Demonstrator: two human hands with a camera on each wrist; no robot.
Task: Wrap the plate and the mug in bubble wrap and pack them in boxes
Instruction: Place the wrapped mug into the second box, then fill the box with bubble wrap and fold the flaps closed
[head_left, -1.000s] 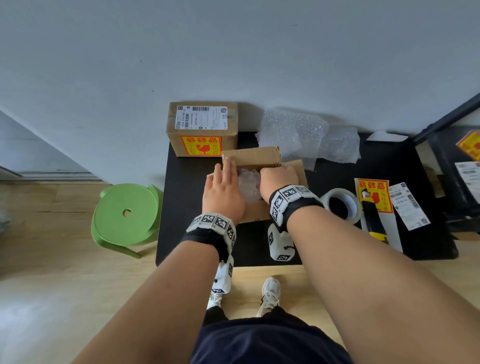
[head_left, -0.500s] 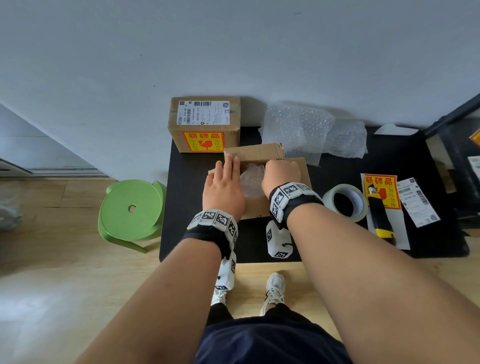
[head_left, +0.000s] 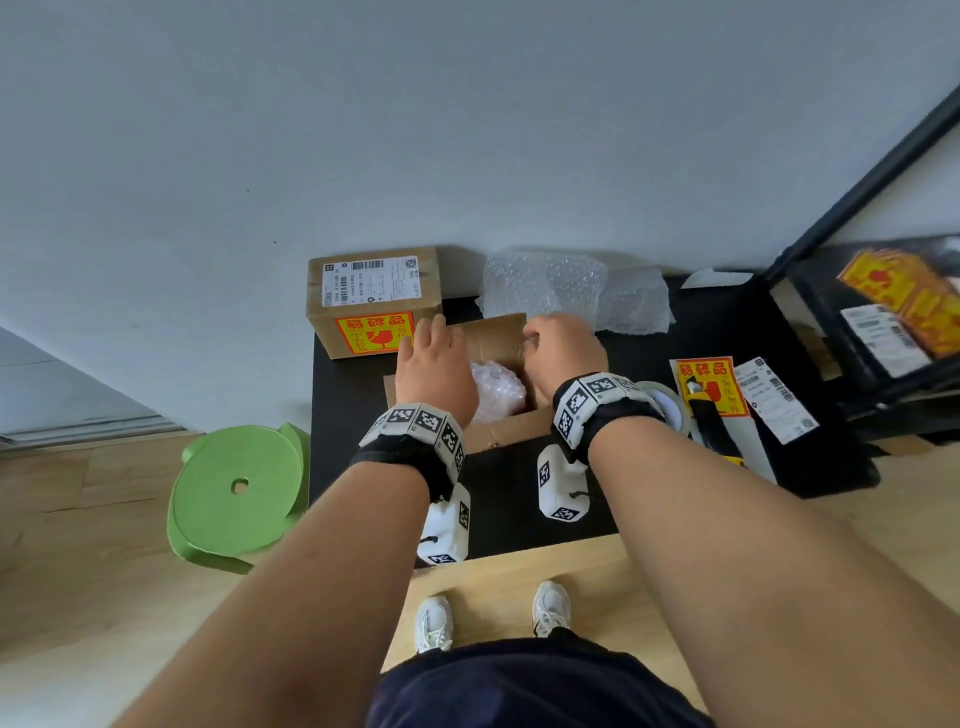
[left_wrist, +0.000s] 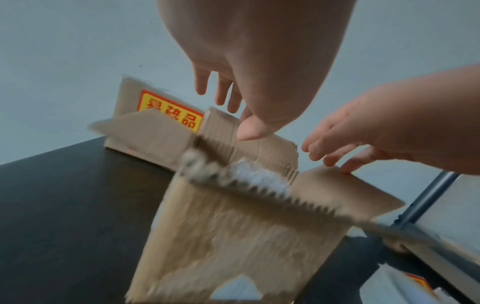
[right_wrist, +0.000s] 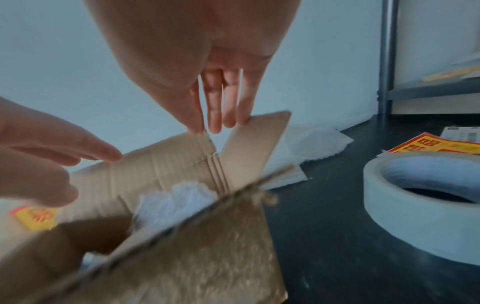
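An open cardboard box (head_left: 511, 431) stands mid-table with a bubble-wrapped bundle (head_left: 496, 389) inside; what the wrap covers is hidden. My left hand (head_left: 434, 364) hovers over the box's left side with straight fingers (left_wrist: 221, 96) and its thumb close to the far flap (left_wrist: 221, 127). My right hand (head_left: 558, 348) is at the far right corner. Its straight fingertips (right_wrist: 221, 123) touch the top edges of the far flap and the right flap (right_wrist: 252, 148). The bundle (right_wrist: 179, 197) shows white behind the near flap (right_wrist: 207, 257).
A sealed box (head_left: 371, 301) with a fragile sticker stands at the back left, loose bubble wrap (head_left: 571, 291) behind the open box. A tape roll (head_left: 672, 408), stickers (head_left: 711, 384) and a knife (head_left: 717, 436) lie to the right. A green stool (head_left: 239, 493) is left, a black shelf (head_left: 857, 338) right.
My right hand came out of the box, where it pressed on the bundle, and went to the far right flaps. My left hand lifted off the left flap and moved forward.
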